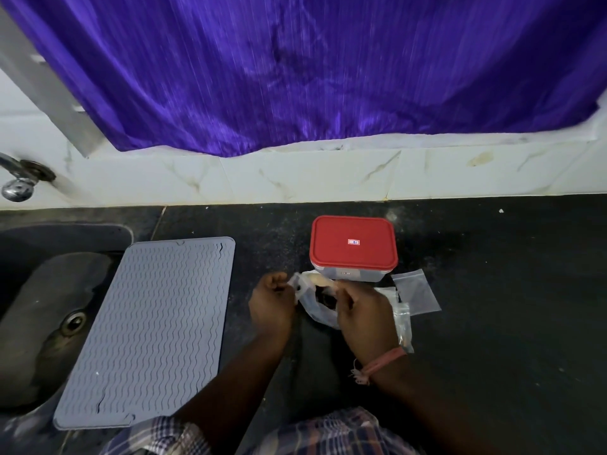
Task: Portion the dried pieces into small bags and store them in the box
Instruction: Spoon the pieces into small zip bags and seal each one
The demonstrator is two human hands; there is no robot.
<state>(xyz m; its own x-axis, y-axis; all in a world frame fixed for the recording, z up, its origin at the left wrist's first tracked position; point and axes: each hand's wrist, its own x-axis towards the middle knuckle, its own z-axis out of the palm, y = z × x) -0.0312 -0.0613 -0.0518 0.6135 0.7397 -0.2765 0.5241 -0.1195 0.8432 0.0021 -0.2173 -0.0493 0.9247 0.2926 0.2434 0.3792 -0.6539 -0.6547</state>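
A clear box with a red lid (353,246) stands shut on the dark counter (492,290). Just in front of it, both hands hold a thin whitish plastic bag (317,308) with dark pieces showing through its open mouth. My left hand (271,305) pinches the bag's left edge. My right hand (361,315) grips its right edge, and a pink thread band sits on that wrist. Small clear zip bags (415,292) lie flat to the right of my right hand, one partly hidden under it.
A grey ribbed silicone mat (151,330) lies left of my hands, beside a dark sink (49,310) with a drain. A tap (19,178) juts from the tiled wall at far left. A purple curtain (312,67) hangs behind the counter.
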